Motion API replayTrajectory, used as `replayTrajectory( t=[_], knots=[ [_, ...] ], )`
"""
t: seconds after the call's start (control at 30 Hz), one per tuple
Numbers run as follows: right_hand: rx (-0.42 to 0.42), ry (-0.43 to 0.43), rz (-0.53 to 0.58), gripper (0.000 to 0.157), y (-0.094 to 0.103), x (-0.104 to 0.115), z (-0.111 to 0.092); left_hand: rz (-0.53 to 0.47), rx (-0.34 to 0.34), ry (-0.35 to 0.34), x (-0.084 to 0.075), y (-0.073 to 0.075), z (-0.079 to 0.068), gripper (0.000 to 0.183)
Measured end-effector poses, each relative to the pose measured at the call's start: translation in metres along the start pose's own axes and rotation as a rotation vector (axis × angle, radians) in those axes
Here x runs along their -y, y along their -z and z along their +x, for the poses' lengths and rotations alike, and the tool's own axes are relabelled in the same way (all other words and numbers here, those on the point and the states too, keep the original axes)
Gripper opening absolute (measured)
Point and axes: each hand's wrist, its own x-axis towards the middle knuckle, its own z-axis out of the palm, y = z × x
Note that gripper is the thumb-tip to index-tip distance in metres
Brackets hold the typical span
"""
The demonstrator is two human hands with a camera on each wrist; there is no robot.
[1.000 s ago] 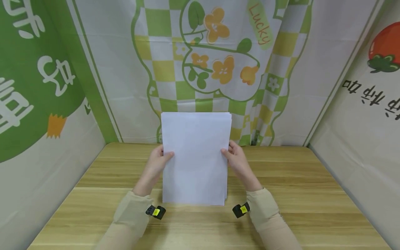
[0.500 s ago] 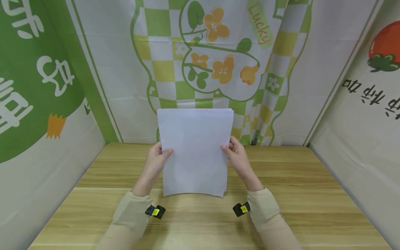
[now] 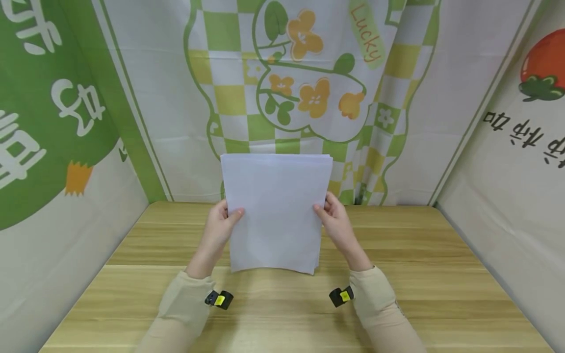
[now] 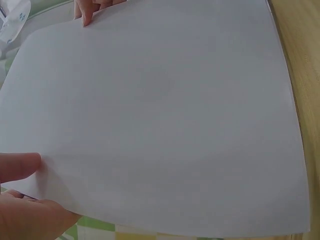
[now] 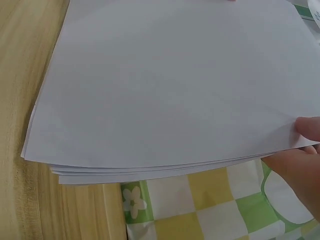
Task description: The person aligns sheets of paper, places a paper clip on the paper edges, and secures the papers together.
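Note:
A stack of white paper sheets [image 3: 275, 215] is held up over the table, blank on the side that shows. On its left edge the left hand [image 3: 218, 228] grips it, thumb on the front and fingers behind. The right hand [image 3: 336, 223] holds the right edge the same way. In the left wrist view the paper [image 4: 165, 120] bows between the two hands. Several sheet edges fan slightly out of line along the near side of the stack [image 5: 150, 125] in the right wrist view. The fingers behind the paper are mostly hidden.
A wood-grain table [image 3: 419, 284] lies under the arms. Behind it hangs a curtain [image 3: 238, 98] with green and yellow checks and flowers. Printed cloth walls [image 3: 507, 206] close off both sides. Black straps [image 3: 219, 299] with yellow tags are on the wrists.
The stack has risen and tilted up, its lower edge lifting and curving. Its top has spread a little wider in view. Both hands keep their grip and have moved up slightly.

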Motion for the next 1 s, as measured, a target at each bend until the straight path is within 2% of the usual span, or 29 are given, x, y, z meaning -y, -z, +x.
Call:
replayTrajectory(
  t=[0.4,0.63,1.0],
  knots=[
    [0.015,-0.001,0.028,0.035,-0.004,-0.008,-0.001,-0.015,0.006,-0.025,0.003,0.002,-0.003,0.035],
    [0.010,-0.003,0.022,0.036,-0.006,-0.008,0.000,-0.020,-0.012,-0.016,0.005,0.004,-0.003,0.034],
    [0.023,-0.023,0.027,0.038,-0.009,-0.014,-0.002,-0.036,0.002,-0.015,0.009,0.008,-0.004,0.037]
  ],
)
